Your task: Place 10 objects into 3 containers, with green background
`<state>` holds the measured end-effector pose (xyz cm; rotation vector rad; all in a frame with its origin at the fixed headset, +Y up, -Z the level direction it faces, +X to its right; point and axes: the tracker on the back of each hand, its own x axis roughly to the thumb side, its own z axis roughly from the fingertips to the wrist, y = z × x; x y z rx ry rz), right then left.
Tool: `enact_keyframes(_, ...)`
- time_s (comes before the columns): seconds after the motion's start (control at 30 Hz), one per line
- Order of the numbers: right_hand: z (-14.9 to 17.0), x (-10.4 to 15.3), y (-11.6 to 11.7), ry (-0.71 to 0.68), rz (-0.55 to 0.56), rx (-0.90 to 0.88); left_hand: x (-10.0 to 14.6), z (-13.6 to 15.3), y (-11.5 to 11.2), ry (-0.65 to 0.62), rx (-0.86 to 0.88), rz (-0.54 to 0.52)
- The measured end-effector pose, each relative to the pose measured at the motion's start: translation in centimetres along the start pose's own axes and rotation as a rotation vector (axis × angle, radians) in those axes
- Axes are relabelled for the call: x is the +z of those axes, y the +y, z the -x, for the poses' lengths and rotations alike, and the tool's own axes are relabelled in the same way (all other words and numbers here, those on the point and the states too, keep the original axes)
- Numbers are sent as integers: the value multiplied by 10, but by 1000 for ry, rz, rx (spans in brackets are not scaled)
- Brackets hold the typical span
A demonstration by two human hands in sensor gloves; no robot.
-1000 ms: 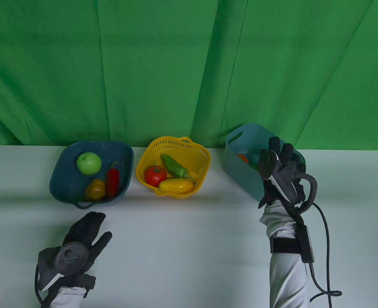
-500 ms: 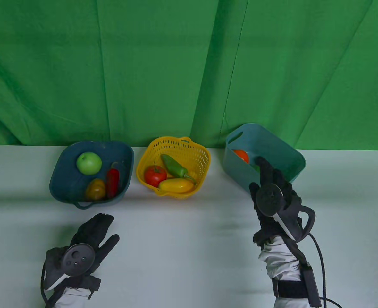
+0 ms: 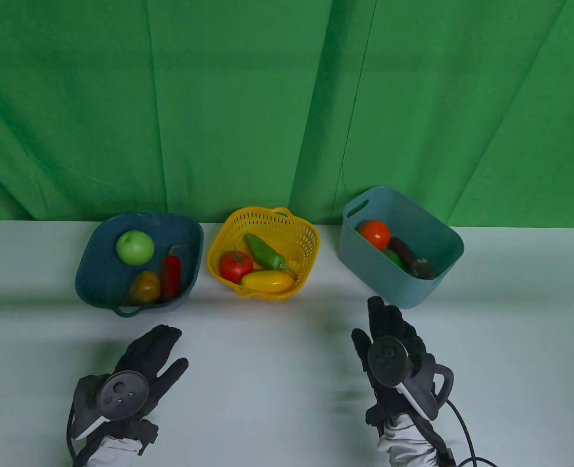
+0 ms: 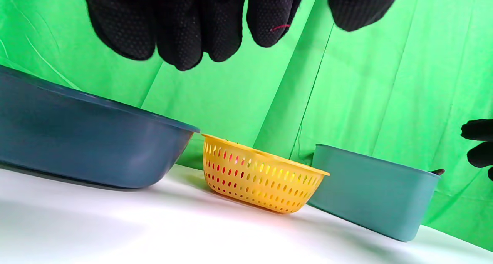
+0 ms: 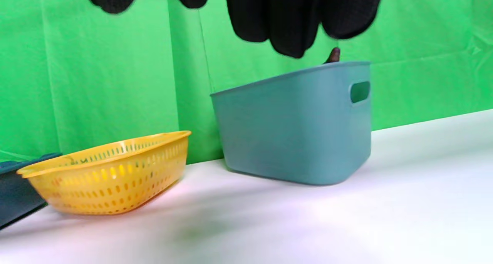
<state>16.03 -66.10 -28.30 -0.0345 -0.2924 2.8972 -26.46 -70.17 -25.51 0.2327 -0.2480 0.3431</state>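
Three containers stand along the back of the white table. The dark blue bowl (image 3: pixel 94 272) holds a green apple (image 3: pixel 135 247), a red chili (image 3: pixel 171 276) and a yellow-brown pepper (image 3: pixel 145 287). The yellow basket (image 3: pixel 311 238) holds a tomato (image 3: pixel 235 265), a green pepper (image 3: pixel 264 251) and a yellow fruit (image 3: pixel 267 281). The teal bin (image 3: pixel 364 265) holds an orange-red fruit (image 3: pixel 374 233), a dark eggplant (image 3: pixel 410 256) and a green item (image 3: pixel 393 258). My left hand (image 3: pixel 148 357) and right hand (image 3: pixel 389 335) are open and empty, in front of the containers.
A green cloth (image 3: pixel 287 107) hangs behind the table. The right glove's cable (image 3: pixel 464 433) trails off the front edge. The wrist views show the bowl (image 4: pixel 84 141), basket (image 5: pixel 111 171) and bin (image 5: pixel 296 129) from the side.
My right hand has drawn back from over the teal bin toward the front of the table, leaving the eggplant in the bin. My left hand has drifted slightly right and toward the front.
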Motion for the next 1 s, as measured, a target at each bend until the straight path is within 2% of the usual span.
enact_keyframes(0.43, -13, 25, 41, -79, -39, -29, 1, 1, 1, 5, 1, -2)
enact_keyframes(1.0, -13, 30, 49, -102, -92, 3, 0, 0, -2, 5, -3, 17)
